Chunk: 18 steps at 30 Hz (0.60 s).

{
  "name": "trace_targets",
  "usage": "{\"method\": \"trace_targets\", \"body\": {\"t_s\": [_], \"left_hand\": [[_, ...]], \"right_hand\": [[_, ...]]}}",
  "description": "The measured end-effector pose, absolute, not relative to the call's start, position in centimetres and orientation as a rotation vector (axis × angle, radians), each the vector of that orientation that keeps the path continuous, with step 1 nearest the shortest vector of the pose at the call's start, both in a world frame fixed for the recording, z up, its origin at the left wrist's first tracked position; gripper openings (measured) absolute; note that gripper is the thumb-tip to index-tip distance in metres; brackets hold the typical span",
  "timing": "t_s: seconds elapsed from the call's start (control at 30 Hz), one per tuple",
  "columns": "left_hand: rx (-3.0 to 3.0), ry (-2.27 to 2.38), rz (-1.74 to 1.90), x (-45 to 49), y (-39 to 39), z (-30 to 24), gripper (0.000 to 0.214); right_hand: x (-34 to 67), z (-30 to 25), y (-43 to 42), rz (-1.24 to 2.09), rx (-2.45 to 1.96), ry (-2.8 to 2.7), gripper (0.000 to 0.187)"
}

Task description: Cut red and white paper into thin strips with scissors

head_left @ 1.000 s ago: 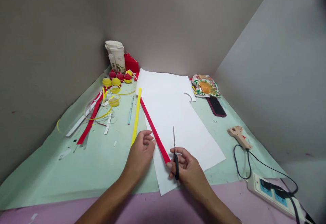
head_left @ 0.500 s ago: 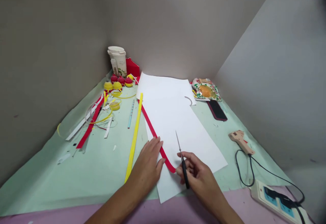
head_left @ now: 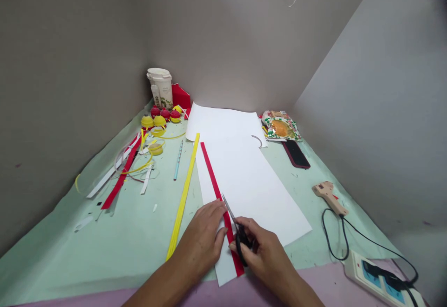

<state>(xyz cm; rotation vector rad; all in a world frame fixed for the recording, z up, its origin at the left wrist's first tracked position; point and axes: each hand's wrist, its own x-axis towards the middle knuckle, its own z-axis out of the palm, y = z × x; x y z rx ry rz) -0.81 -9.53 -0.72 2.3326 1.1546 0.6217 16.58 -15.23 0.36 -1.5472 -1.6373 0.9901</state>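
A long red paper strip [head_left: 211, 173] lies straight on a white sheet of paper [head_left: 244, 172], its near end at the sheet's bottom corner. My left hand [head_left: 206, 230] rests flat on the sheet with its fingers stretched out, the fingertips at the strip's left edge. In my right hand [head_left: 265, 251] are scissors [head_left: 240, 246] with black handles, its fingers closed around them. The blades point away from me along the strip's right side, the tip close to my left fingertips. Left of the sheet lie yellow strips [head_left: 185, 195] side by side.
Red and white strips [head_left: 120, 182], yellow loops [head_left: 156, 149] and red and yellow round pieces [head_left: 159, 121] lie at left, near a cup [head_left: 162, 90] and a pen [head_left: 178, 160]. At right are a phone [head_left: 296, 154], a food packet [head_left: 282, 125], a glue gun [head_left: 330, 197] and a power strip [head_left: 380, 279].
The red strip has slid toward me across the sheet, and its curled near end now lies straight. My right hand has moved slightly left and down, turning the scissors' tip leftward.
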Motion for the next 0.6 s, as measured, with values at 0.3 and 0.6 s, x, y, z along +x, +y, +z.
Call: {"method": "trace_targets", "body": {"t_s": [0.3, 0.6], "left_hand": [[2.302, 1.250, 0.644, -1.10, -9.11, -0.43, 0.036], [2.322, 1.278, 0.717, -1.33, -8.81, -1.18, 0.039]], "right_hand": [[16.69, 0.39, -15.12, 1.005, -1.623, -1.617, 0.032], [16.88, -0.21, -15.20, 1.041, -1.627, -1.518, 0.034]]}}
